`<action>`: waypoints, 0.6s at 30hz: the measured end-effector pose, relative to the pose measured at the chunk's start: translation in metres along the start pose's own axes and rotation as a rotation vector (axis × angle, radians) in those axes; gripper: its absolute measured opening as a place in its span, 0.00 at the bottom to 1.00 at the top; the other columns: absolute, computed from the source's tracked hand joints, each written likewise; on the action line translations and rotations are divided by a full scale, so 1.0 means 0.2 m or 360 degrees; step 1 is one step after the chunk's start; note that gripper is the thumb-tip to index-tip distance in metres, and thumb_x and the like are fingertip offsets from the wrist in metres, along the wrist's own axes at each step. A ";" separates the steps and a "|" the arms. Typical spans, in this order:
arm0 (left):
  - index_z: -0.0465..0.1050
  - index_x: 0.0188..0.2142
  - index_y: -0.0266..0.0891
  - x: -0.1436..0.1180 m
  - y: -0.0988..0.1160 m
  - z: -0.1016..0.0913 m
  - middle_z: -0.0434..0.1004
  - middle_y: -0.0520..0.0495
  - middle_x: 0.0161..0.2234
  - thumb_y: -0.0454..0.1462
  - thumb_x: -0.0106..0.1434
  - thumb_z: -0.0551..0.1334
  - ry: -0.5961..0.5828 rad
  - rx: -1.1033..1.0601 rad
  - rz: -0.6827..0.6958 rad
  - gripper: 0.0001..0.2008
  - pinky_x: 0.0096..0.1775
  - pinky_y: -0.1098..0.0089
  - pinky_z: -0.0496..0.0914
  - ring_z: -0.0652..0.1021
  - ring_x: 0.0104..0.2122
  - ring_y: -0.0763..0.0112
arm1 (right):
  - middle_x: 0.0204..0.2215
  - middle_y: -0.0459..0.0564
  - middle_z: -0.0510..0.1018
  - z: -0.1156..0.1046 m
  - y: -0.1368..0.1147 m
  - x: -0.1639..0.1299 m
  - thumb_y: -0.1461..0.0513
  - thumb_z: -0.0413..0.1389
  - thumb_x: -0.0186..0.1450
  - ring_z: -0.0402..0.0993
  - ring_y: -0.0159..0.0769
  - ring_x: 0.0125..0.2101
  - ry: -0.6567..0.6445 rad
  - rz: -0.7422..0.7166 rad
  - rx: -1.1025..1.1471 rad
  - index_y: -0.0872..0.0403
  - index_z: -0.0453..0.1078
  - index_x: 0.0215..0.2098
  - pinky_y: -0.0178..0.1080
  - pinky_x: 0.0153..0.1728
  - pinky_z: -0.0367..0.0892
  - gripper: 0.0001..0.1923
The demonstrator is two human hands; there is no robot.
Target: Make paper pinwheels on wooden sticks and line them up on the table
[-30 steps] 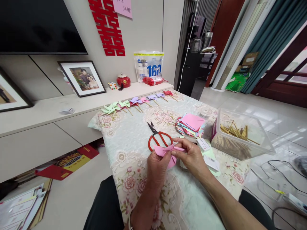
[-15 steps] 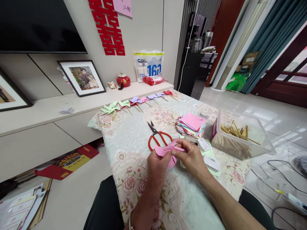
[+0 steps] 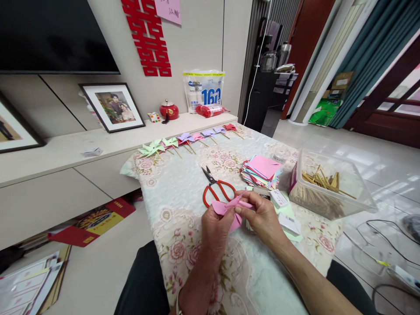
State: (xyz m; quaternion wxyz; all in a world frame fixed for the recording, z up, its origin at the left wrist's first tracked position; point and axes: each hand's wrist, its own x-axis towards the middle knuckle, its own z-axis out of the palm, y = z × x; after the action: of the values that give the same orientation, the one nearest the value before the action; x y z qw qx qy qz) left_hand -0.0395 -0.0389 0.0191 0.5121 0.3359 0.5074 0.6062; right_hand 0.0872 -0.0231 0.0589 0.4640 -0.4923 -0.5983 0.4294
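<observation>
Both hands hold a pink paper pinwheel [image 3: 226, 208] just above the floral tablecloth [image 3: 183, 192]. My left hand [image 3: 215, 229] grips its lower part from below. My right hand [image 3: 262, 214] pinches a folded flap at the centre with thumb and fingers. Red-handled scissors [image 3: 216, 189] lie on the cloth just beyond the hands. A stack of coloured paper squares [image 3: 261, 170] sits to the right of the scissors. A row of finished paper pinwheels on sticks [image 3: 183, 141] lines the table's far edge.
A clear plastic box of wooden sticks [image 3: 328, 186] stands at the right edge. Small white packets [image 3: 284, 210] lie by my right hand. Beyond the table a low cabinet [image 3: 65, 157] carries framed pictures [image 3: 111, 106] and a red pot [image 3: 168, 110]. Cables run across the floor at right.
Almost nothing has moved. The fingers of my right hand have shifted slightly on the pink flap at the pinwheel's centre.
</observation>
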 end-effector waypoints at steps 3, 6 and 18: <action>0.80 0.31 0.35 0.00 0.00 0.00 0.80 0.49 0.23 0.40 0.48 0.71 -0.0016 0.0012 0.0007 0.12 0.29 0.72 0.69 0.78 0.27 0.64 | 0.28 0.46 0.77 0.00 0.00 0.00 0.59 0.62 0.57 0.72 0.37 0.31 0.0000 -0.0007 -0.0024 0.55 0.75 0.44 0.39 0.36 0.65 0.17; 0.81 0.30 0.36 0.01 -0.01 0.00 0.80 0.49 0.23 0.40 0.47 0.72 -0.0009 0.0012 -0.0016 0.11 0.30 0.71 0.70 0.79 0.27 0.64 | 0.28 0.45 0.76 0.00 0.00 0.00 0.59 0.61 0.57 0.71 0.37 0.31 0.0003 -0.0025 -0.0046 0.55 0.75 0.44 0.39 0.36 0.64 0.17; 0.80 0.29 0.37 0.01 -0.01 0.00 0.79 0.51 0.22 0.36 0.44 0.73 -0.0006 -0.0126 -0.0093 0.10 0.30 0.71 0.68 0.78 0.27 0.64 | 0.31 0.48 0.78 0.00 0.01 0.00 0.58 0.59 0.58 0.73 0.39 0.33 -0.0017 -0.0074 -0.0085 0.55 0.74 0.44 0.40 0.37 0.65 0.16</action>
State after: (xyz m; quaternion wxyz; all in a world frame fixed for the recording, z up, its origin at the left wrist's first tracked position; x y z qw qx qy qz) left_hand -0.0397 -0.0365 0.0162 0.5434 0.3015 0.4918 0.6099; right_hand 0.0868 -0.0227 0.0575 0.4574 -0.4883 -0.6232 0.4050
